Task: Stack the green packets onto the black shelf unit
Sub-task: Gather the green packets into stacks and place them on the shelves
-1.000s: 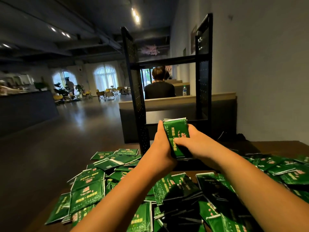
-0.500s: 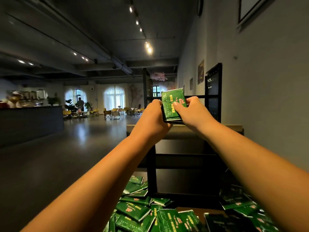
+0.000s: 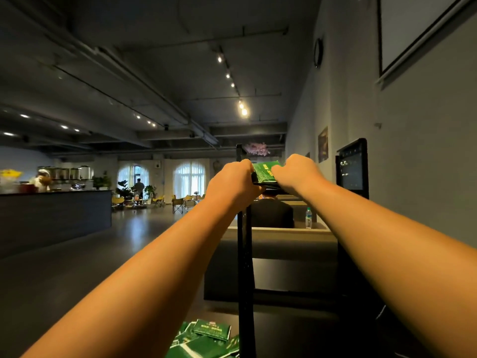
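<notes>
- While both arms reach forward, the left hand (image 3: 232, 179) and right hand (image 3: 296, 174) grip a stack of green packets (image 3: 264, 173), left at its 9 o'clock side, right at 3, fingers curled round the edges.
- That stack's up at top-shelf level of the black shelf unit (image 3: 244, 254); can't tell if it's actually resting there.
- Loose packets (image 3: 206, 339) lie at 6 o'clock, by the unit's left post.
- A water bottle (image 3: 308, 217) stands behind, around 4 o'clock from the stack.

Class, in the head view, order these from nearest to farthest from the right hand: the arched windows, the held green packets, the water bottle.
1. held green packets: gripped by the right hand, at its left.
2. water bottle: below, behind the shelf.
3. arched windows: far left, room's end.
</notes>
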Demonstrator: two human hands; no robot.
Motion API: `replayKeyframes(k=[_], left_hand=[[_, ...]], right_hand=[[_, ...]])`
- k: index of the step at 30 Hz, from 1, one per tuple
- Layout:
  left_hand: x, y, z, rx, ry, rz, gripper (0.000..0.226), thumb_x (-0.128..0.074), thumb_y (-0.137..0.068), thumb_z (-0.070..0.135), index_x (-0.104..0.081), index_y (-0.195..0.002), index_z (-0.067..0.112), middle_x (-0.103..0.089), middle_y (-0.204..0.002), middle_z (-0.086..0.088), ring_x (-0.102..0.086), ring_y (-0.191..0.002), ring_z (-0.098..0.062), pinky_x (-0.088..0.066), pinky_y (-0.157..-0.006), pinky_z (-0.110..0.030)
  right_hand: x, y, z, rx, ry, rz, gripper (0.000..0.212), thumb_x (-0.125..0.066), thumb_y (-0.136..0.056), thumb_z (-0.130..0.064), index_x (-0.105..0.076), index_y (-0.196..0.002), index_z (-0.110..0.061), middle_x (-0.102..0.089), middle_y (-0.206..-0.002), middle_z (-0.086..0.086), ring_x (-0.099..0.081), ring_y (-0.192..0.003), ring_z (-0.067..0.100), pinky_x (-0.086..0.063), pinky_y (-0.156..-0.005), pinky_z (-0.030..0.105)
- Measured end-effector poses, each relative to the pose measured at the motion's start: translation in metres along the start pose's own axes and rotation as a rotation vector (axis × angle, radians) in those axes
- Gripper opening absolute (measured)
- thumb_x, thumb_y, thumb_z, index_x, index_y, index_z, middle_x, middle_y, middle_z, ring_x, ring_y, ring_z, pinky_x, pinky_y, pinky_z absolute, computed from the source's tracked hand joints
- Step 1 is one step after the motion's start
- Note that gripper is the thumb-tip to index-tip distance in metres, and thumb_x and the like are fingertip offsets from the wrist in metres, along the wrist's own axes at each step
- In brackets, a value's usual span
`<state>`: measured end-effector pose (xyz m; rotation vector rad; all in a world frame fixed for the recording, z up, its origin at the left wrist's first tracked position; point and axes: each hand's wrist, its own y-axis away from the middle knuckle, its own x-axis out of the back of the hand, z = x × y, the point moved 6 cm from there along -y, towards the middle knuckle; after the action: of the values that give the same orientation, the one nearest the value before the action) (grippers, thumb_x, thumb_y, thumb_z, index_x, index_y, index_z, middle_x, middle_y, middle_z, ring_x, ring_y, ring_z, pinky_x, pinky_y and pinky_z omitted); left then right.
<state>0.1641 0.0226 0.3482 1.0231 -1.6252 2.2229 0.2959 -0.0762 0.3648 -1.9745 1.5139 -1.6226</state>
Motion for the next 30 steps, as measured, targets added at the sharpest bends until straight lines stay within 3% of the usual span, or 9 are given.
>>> replayKeyframes(k=[3, 6, 11, 14, 20, 23, 26, 28, 30], left_hand=[[-0.004, -0.005, -0.006, -0.024, -0.142, 0.068, 0.049, -0.079, -0.092, 0.058, -0.071, -0.116, 0.017, -0.054, -0.102, -0.001, -0.061, -0.084, -0.025, -0.062, -0.078, -0.045], [-0.009, -0.008, -0.014, 0.011, -0.084, 0.117, 0.046, -0.083, -0.09, 0.053, -0.066, -0.112, 0.015, -0.056, -0.104, -0.003, -0.061, -0.084, -0.028, -0.061, -0.076, -0.046], [-0.017, -0.005, -0.026, 0.053, 0.221, 0.165, 0.049, -0.088, -0.091, 0.03, -0.05, -0.118, 0.013, -0.069, -0.1, -0.006, -0.067, -0.089, -0.027, -0.058, -0.079, -0.042], [-0.019, -0.003, -0.025, 0.023, 0.218, 0.204, 0.043, -0.082, -0.095, 0.041, -0.055, -0.113, 0.014, -0.068, -0.092, -0.002, -0.064, -0.084, -0.022, -0.054, -0.073, -0.035], [-0.02, -0.006, -0.026, 0.077, 0.203, 0.243, 0.006, -0.071, -0.103, 0.021, -0.07, -0.105, 0.015, -0.065, -0.101, -0.005, -0.062, -0.092, -0.025, -0.056, -0.079, -0.041], [-0.016, -0.01, -0.03, 0.076, 0.141, 0.23, 0.018, -0.066, -0.099, 0.002, -0.082, -0.103, 0.012, -0.073, -0.1, -0.009, -0.069, -0.094, -0.029, -0.061, -0.085, -0.043], [-0.017, -0.011, -0.032, 0.051, 0.04, 0.223, 0.021, -0.066, -0.096, 0.001, -0.082, -0.091, 0.012, -0.069, -0.085, -0.008, -0.068, -0.083, -0.031, -0.05, -0.064, -0.032], [-0.015, -0.007, -0.032, 0.033, 0.03, 0.281, 0.017, -0.065, -0.096, 0.003, -0.071, -0.087, 0.016, -0.06, -0.084, -0.006, -0.061, -0.08, -0.031, -0.034, -0.057, -0.028], [-0.011, -0.001, -0.029, -0.027, 0.055, 0.309, 0.007, -0.067, -0.1, 0.009, -0.072, -0.099, 0.014, -0.063, -0.094, -0.007, -0.058, -0.083, -0.028, -0.036, -0.063, -0.03]], right_hand=[[-0.014, -0.015, 0.002, -0.018, 0.026, -0.026, 0.035, -0.055, -0.103, -0.039, -0.07, -0.102, -0.008, -0.068, -0.101, 0.014, -0.063, -0.095, 0.032, -0.054, -0.082, 0.039], [-0.026, -0.024, -0.002, -0.015, 0.048, -0.074, 0.049, -0.046, -0.11, -0.045, -0.071, -0.123, -0.004, -0.067, -0.11, 0.017, -0.057, -0.092, 0.03, -0.045, -0.078, 0.033], [-0.035, -0.029, -0.008, -0.004, 0.018, -0.083, 0.069, -0.029, -0.115, -0.054, -0.07, -0.122, 0.0, -0.064, -0.1, 0.015, -0.057, -0.091, 0.027, -0.042, -0.081, 0.034], [-0.034, -0.027, -0.008, -0.019, -0.04, -0.073, 0.075, -0.021, -0.115, -0.056, -0.068, -0.131, 0.0, -0.067, -0.118, 0.021, -0.054, -0.096, 0.026, -0.041, -0.086, 0.034], [-0.031, -0.029, 0.0, -0.013, -0.142, -0.031, 0.064, -0.025, -0.116, -0.048, -0.068, -0.111, -0.001, -0.064, -0.097, 0.016, -0.058, -0.091, 0.025, -0.041, -0.084, 0.035], [-0.03, -0.03, -0.001, -0.021, -0.177, -0.064, 0.053, -0.03, -0.116, -0.042, -0.064, -0.101, -0.004, -0.063, -0.096, 0.015, -0.058, -0.089, 0.024, -0.042, -0.083, 0.036], [-0.031, -0.028, -0.003, -0.008, -0.179, -0.114, 0.042, -0.036, -0.114, -0.033, -0.061, -0.094, -0.006, -0.059, -0.088, 0.012, -0.057, -0.088, 0.025, -0.043, -0.081, 0.036], [-0.032, -0.028, -0.002, -0.011, -0.13, -0.143, 0.035, -0.039, -0.113, -0.025, -0.067, -0.105, -0.004, -0.066, -0.099, 0.016, -0.063, -0.096, 0.028, -0.049, -0.083, 0.038], [-0.032, -0.026, -0.004, 0.025, -0.016, -0.143, 0.035, -0.039, -0.112, -0.018, -0.069, -0.121, -0.001, -0.067, -0.108, 0.016, -0.065, -0.104, 0.029, -0.051, -0.084, 0.036]])
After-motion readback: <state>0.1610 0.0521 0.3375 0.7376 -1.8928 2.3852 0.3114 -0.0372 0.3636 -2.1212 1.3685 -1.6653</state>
